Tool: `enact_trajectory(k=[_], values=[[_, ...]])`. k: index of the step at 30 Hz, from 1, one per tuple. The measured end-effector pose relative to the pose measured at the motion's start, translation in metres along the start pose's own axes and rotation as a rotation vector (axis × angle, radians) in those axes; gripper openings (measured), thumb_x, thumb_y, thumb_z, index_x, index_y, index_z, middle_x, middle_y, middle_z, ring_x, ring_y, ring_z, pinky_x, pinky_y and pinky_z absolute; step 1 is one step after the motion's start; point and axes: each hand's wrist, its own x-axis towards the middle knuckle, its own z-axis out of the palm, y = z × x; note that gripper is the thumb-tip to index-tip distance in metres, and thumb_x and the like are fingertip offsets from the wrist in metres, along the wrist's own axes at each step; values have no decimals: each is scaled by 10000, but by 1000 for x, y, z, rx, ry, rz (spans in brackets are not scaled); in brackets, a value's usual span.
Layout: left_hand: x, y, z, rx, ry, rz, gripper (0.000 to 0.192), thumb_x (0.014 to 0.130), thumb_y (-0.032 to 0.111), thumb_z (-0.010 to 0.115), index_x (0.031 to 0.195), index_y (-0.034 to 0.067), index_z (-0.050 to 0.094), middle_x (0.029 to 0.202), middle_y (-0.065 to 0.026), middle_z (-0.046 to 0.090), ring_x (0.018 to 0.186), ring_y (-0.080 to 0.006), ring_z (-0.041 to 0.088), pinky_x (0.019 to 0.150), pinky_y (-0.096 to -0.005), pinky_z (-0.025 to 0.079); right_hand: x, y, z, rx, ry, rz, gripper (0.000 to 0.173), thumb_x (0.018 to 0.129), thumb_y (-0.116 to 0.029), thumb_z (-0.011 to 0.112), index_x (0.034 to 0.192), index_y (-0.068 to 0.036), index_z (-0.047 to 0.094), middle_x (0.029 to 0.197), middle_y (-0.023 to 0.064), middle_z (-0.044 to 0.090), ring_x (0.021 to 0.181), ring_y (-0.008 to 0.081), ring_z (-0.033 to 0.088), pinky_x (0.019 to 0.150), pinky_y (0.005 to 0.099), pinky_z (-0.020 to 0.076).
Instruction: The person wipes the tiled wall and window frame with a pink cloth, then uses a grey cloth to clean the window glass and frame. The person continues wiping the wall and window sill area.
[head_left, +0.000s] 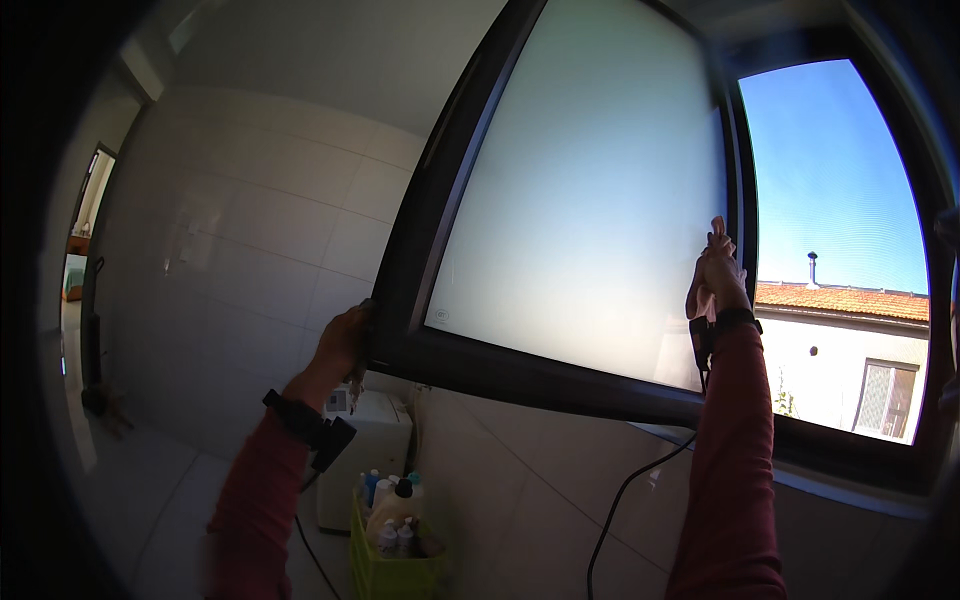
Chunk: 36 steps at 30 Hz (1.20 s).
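Observation:
A frosted glass window sash (585, 202) with a dark frame stands swung inward before me. My left hand (346, 337) grips the sash frame at its lower left corner; something pale and ragged, perhaps a cloth, hangs below the fingers. Up at the right side of the pane, my right hand (720, 274) rests near the glass edge, fingers pointing up, its reflection showing in the glass. Whether it holds anything there is not clear. Both wrists wear black straps with small devices and cables.
Beyond the window frame (832, 450) are sky and a tiled roof (840, 301). Below the sash stand a white appliance (375, 442), likely a washing machine, and a green crate (397, 574) of bottles. Tiled wall (270, 232) is on the left. A black cable (611, 517) hangs under the sash.

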Motion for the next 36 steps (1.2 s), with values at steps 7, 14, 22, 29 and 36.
enact_trajectory(k=[7,14,22,29,36], values=[[-5,8,-1,-22,56,38,282,875,130,515,1142,46,544,1065,-157,609,969,-354,612,821,-422,508,-11,-88,-28,347,167,-64,396,908,-181,394,1302,-166,414,1404,34,393,1310,239,393,1082,510,264],[-7,16,-5,-159,58,13,256,886,171,497,1094,35,560,1037,-153,613,951,-330,617,802,-425,503,-56,-258,-56,459,311,-694,398,940,-199,334,1324,-100,369,1344,164,436,1307,324,377,1113,557,171],[-5,10,1,145,96,113,221,873,82,502,1075,2,544,994,-165,613,902,-339,623,785,-409,504,-201,-289,-33,360,298,-1092,573,893,-201,510,1415,-137,284,1458,125,291,1333,422,257,1024,594,270],[-1,9,2,143,80,148,262,883,102,486,1121,17,555,1003,-178,607,947,-348,608,816,-417,502,-323,-213,-29,308,-129,-1103,575,874,-165,538,1411,-199,337,1489,105,266,1370,463,203,1003,694,270],[-3,7,-2,47,78,139,281,882,49,425,1118,9,572,1029,-190,620,933,-346,613,829,-390,487,-233,-158,-7,210,179,-1052,520,899,-151,489,1397,-164,340,1470,120,289,1385,359,239,1117,563,208]])
